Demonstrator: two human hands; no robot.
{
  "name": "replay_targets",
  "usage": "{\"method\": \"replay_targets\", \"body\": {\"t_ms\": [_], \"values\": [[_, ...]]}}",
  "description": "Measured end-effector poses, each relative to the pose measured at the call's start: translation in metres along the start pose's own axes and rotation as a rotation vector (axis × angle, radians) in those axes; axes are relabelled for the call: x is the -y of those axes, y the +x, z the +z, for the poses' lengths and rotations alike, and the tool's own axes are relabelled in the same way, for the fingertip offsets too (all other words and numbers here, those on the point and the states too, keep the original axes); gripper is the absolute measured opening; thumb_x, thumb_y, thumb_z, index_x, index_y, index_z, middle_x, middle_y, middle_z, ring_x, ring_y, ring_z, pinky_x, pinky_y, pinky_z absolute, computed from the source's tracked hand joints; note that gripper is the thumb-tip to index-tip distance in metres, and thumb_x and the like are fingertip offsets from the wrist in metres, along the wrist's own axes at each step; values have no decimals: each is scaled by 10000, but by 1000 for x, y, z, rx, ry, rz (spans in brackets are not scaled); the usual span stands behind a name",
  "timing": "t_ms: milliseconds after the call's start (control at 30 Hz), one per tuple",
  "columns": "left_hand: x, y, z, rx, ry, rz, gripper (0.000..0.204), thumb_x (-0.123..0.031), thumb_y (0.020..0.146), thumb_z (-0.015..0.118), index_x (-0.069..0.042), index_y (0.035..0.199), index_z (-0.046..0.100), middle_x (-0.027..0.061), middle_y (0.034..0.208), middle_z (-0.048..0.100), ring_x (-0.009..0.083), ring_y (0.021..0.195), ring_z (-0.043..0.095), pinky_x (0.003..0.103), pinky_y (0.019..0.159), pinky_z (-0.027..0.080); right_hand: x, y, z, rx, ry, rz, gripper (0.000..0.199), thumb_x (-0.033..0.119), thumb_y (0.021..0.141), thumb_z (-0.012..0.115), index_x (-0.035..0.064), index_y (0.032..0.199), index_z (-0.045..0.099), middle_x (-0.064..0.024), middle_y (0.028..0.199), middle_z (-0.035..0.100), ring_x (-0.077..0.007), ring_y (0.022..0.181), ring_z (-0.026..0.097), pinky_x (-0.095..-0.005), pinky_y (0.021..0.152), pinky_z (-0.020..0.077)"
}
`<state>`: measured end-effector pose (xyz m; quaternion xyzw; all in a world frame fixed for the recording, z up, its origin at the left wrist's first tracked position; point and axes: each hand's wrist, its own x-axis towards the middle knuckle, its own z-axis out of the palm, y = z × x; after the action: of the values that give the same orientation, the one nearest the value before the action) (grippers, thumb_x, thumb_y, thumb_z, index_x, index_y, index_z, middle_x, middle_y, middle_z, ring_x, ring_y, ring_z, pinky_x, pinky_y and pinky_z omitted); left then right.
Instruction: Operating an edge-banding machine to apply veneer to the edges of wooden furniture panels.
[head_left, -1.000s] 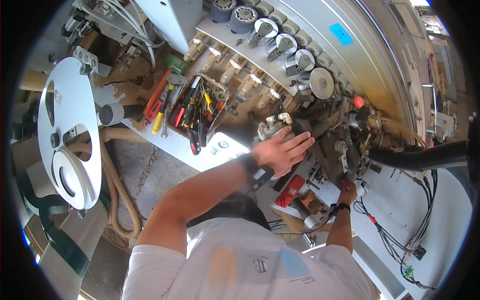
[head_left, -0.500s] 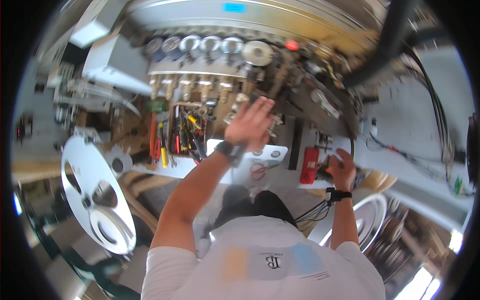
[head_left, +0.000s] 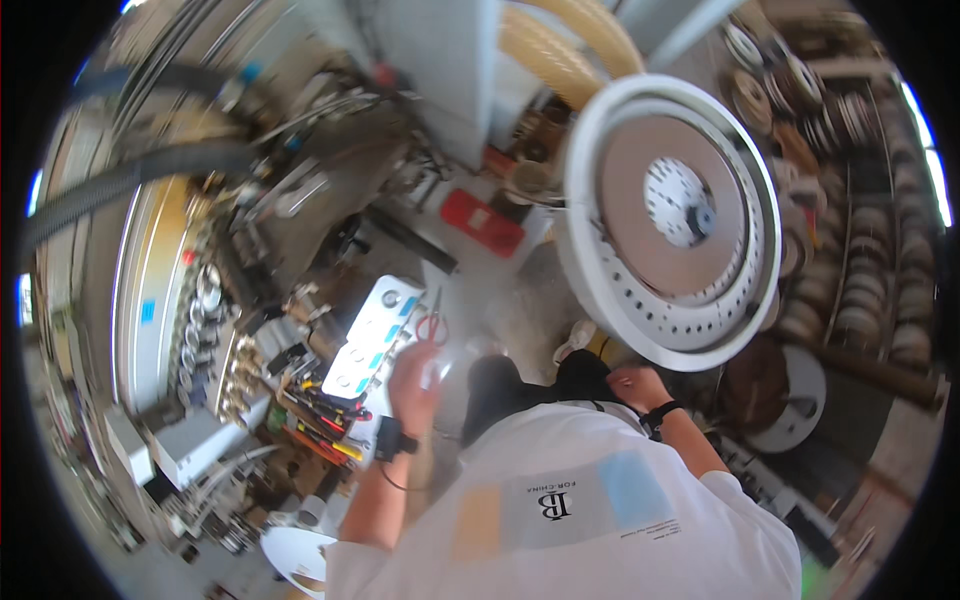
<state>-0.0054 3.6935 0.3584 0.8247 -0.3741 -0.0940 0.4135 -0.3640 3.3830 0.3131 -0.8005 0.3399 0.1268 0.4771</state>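
Observation:
My left hand (head_left: pixel 415 378) hovers beside a white panel (head_left: pixel 375 335) with round metal parts and blue patches. Motion smears its fingers, so I cannot tell whether they are apart. Red-handled scissors (head_left: pixel 431 326) lie just beyond that hand. My right hand (head_left: pixel 637 386) is low by my right thigh, its fingers curled in with nothing visible in them. A large white round reel housing (head_left: pixel 670 220) with a brown disc and a perforated rim stands in front of and above my right hand, apart from it.
A red case (head_left: pixel 482 223) lies on the bench. To the left are a machine with a row of metal dials (head_left: pixel 203 300) and several hand tools (head_left: pixel 325 415). Racks of spools (head_left: pixel 865 260) stand at the right. A dark hose (head_left: pixel 150 175) crosses the upper left.
My view has swung to the right, bringing the reel housing and racks in. My left hand has come back from the machine parts; my right hand has left the bench edge and curled by my thigh.

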Motion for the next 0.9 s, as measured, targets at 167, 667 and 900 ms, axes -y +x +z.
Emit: {"method": "replay_targets", "body": {"t_ms": [167,667,900], "values": [[-157,25,135,378,-70,351,270,74,841,683,-47,1076,734,120,1244,713,332,1126,696,402,945,587,-175,-70,-28,-390,-87,297,191,4,789,650,70,908,784,-154,906,761,-336,848,745,-415,766,596],[-552,68,494,727,-366,350,193,48,842,763,-50,1001,714,101,836,705,188,634,626,304,566,486,-475,-220,-272,-646,497,577,234,262,873,776,48,965,766,-85,788,738,-185,715,698,-341,707,561],[-623,141,615,840,-314,479,6,-42,904,740,-44,905,734,89,741,652,213,604,605,328,562,471,-538,-217,-344,-672,518,587,326,355,899,806,37,843,763,-89,718,703,-198,671,671,-361,659,533]]}}
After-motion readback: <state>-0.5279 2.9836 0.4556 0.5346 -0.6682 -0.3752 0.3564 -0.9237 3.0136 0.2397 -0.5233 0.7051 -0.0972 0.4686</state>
